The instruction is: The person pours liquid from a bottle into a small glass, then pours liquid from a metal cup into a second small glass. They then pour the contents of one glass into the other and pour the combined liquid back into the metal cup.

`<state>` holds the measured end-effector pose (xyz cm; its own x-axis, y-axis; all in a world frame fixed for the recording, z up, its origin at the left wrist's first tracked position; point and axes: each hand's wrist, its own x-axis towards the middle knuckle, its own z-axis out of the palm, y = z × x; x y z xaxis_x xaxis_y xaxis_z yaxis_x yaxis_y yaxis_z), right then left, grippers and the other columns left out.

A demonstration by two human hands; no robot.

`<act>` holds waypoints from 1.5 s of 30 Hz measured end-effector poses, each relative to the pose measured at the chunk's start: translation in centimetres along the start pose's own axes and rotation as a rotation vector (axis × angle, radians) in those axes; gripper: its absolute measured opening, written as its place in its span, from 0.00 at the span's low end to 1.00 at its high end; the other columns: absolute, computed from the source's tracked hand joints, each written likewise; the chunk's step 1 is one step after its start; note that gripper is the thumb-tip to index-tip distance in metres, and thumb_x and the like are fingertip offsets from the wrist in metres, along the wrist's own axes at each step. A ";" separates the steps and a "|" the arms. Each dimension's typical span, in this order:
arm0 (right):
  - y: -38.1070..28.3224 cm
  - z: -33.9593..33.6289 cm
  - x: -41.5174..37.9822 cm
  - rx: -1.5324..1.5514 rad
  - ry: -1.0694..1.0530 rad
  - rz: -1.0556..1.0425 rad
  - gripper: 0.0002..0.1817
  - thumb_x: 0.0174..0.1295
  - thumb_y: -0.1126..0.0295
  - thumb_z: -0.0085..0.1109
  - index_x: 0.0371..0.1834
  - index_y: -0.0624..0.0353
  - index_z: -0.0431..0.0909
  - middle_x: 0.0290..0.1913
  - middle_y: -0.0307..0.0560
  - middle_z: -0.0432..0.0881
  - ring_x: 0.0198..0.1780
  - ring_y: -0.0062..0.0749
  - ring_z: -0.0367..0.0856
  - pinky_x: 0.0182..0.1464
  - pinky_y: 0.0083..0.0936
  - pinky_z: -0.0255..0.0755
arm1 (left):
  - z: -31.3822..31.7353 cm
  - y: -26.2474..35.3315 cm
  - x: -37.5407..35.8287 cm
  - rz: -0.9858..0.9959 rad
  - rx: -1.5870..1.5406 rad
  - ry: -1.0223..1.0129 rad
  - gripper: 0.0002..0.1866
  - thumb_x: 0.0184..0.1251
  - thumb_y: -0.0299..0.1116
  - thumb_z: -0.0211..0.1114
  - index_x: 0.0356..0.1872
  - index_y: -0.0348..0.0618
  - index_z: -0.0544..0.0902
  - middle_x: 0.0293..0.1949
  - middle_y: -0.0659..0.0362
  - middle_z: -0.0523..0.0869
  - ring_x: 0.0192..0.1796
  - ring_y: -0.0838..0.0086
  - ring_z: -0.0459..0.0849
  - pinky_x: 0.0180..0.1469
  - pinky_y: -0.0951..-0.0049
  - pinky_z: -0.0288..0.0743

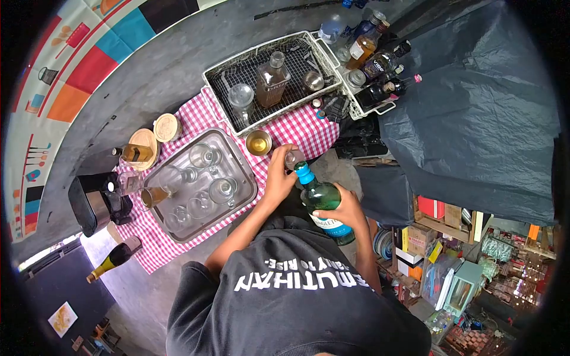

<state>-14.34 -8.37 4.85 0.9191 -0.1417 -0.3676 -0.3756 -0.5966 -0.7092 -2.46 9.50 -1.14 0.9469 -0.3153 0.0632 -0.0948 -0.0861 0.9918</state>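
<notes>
A green glass bottle [323,199] with a blue neck and a pale label is tilted in front of my chest. Around its body my right hand [339,209] is wrapped. My left hand [281,175] pinches a small clear glass [293,158] right at the bottle's mouth. Whether liquid passes between them I cannot tell. Just beyond my left hand, a metal cup [259,143] with yellowish liquid stands on the red checked cloth [300,132]. To the left lies a metal tray [242,207] with several clear glasses.
A wire-lined rack [240,126] at the back holds a square bottle [273,80] and glasses. Several bottles crowd a white basket at the back right. A black machine [89,203], a lying bottle [116,260] and lidded containers [167,127] are at the left.
</notes>
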 end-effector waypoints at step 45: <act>-1.4 0.8 -1.4 0.101 -0.170 0.119 0.36 0.37 0.63 0.81 0.53 0.62 0.80 0.44 0.48 0.87 0.45 0.29 0.84 0.52 0.28 0.75 | -0.5 -1.1 -2.6 -0.001 -0.048 -0.005 0.29 0.42 0.09 0.58 0.52 0.37 0.74 0.52 0.49 0.75 0.58 0.54 0.76 0.61 0.64 0.69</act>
<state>-15.16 -6.67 5.89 0.8376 -0.0662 -0.5423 -0.4982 -0.4999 -0.7085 -4.71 10.87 -2.38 0.9455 -0.3198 0.0616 -0.0789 -0.0413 0.9960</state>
